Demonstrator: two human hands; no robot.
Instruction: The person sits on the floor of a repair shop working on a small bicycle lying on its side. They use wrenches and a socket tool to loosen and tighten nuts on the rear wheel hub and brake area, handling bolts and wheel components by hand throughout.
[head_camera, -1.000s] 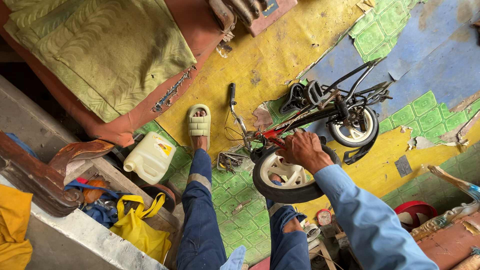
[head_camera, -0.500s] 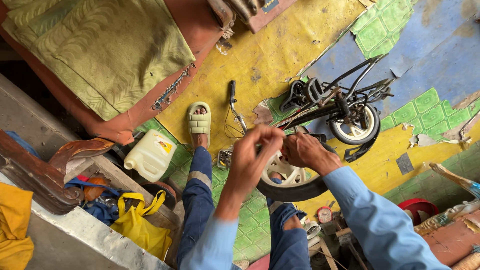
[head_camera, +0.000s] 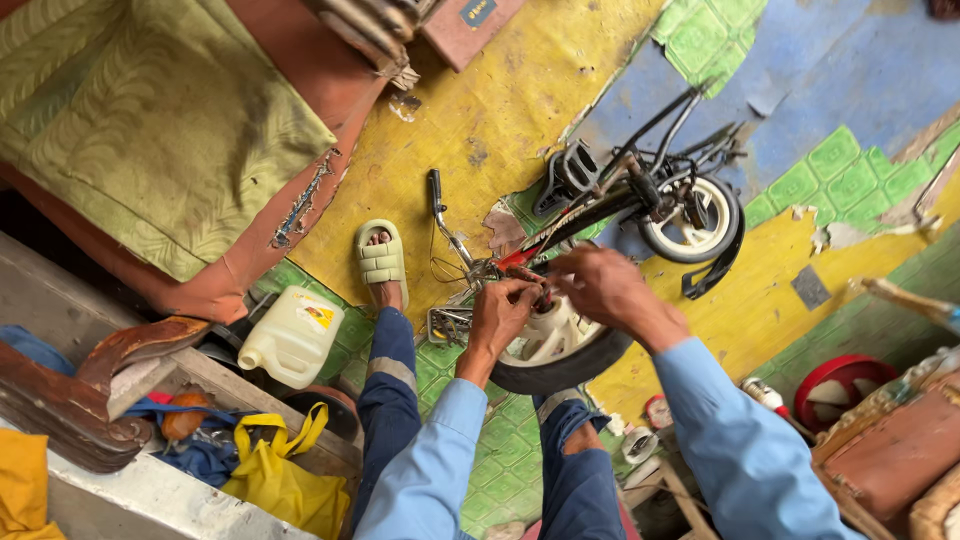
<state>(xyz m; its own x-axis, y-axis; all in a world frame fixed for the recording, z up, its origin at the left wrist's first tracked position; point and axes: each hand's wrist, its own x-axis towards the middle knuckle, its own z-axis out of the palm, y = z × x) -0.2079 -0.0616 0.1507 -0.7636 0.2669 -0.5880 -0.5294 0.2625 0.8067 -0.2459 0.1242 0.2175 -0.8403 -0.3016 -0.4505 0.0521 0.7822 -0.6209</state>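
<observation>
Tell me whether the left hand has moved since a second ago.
Yes. The left hand was out of view a second ago; it has come up to the front wheel of the small bike lying on the floor, and now sits beside the right hand.

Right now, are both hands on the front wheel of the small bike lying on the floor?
Yes: the left hand and the right hand meet at the hub of the black-tyred, white-rimmed front wheel.
</observation>
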